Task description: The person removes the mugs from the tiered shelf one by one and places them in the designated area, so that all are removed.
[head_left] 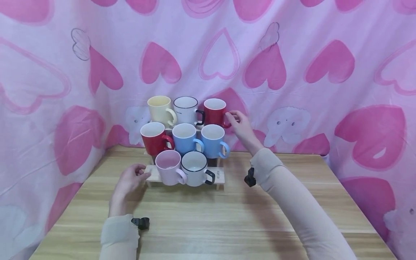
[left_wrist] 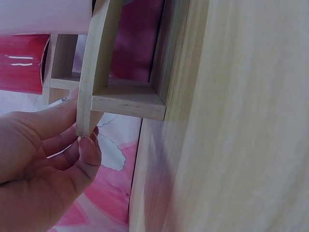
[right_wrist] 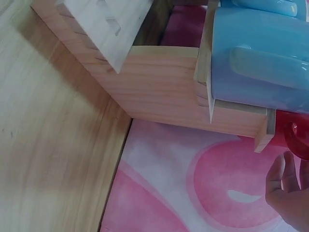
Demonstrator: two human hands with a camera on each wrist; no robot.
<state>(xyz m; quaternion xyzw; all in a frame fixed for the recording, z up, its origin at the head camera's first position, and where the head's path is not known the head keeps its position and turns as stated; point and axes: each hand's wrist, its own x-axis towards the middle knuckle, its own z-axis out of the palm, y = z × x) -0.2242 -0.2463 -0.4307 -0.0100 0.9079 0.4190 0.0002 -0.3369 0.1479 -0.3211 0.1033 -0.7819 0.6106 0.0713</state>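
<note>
A three-tier wooden mug rack [head_left: 154, 174] stands on the table, filled with mugs. On its top tier, a red mug [head_left: 213, 115] is at the right end, and my right hand [head_left: 242, 128] pinches its handle [right_wrist: 294, 137]. Left of it are a white mug with a black handle [head_left: 184, 112] and a cream mug [head_left: 158, 112]. My left hand [head_left: 129, 179] pinches the left end of the bottom board [left_wrist: 96, 58], thumb and fingers on either side. That tier carries a pink mug [head_left: 168, 172] and a black-rimmed white mug [head_left: 193, 174].
On the middle tier sit another red mug [head_left: 152, 143], a blue mug [head_left: 183, 141] and a second blue mug [head_left: 211, 146]. The wood-grain table [head_left: 195, 224] reaches toward me. A pink heart-patterned curtain [head_left: 208, 21] hangs behind and at both sides.
</note>
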